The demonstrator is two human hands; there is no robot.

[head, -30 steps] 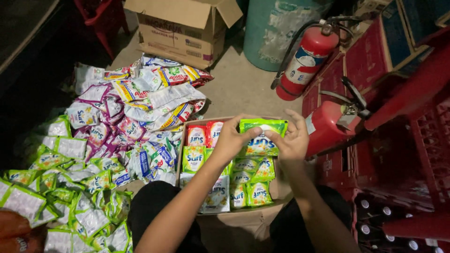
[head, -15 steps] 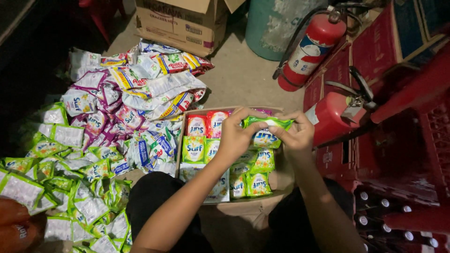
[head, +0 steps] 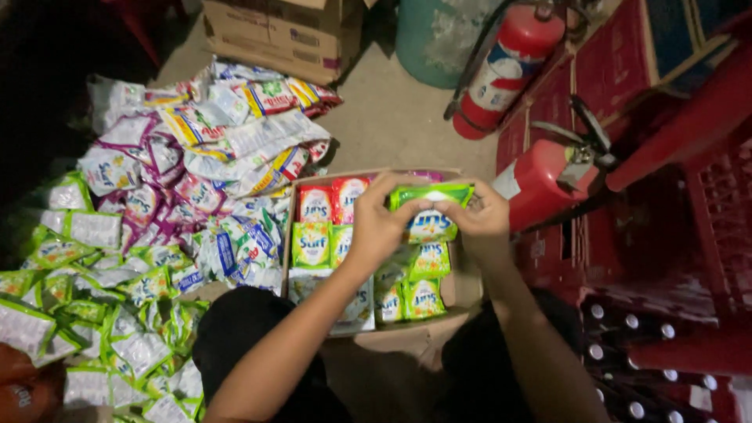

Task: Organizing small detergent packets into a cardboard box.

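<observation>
Leftmost, loose sachets [head: 133, 235] pile on the floor at nine o'clock; left hand [head: 384, 223] and right hand [head: 482, 219] pinch a green sachet strip [head: 431, 196] with closed fingers above the cardboard box [head: 462, 290], fire extinguishers [head: 501, 70] at two o'clock

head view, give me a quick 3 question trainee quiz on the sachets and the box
1. True or false: both hands hold a green sachet pack above the cardboard tray.
2. Which lies on the floor to the person's left? A) a heap of loose sachets B) a stack of plates C) a coil of rope
3. Fill in: the two red cylinders to the right of the tray are fire ____.

Key:
1. True: the left hand and right hand each have a grip on one end of it.
2. A: the heap of loose sachets.
3. Extinguishers: one fire extinguisher leans farther off, another fire extinguisher lies beside the tray.
</observation>
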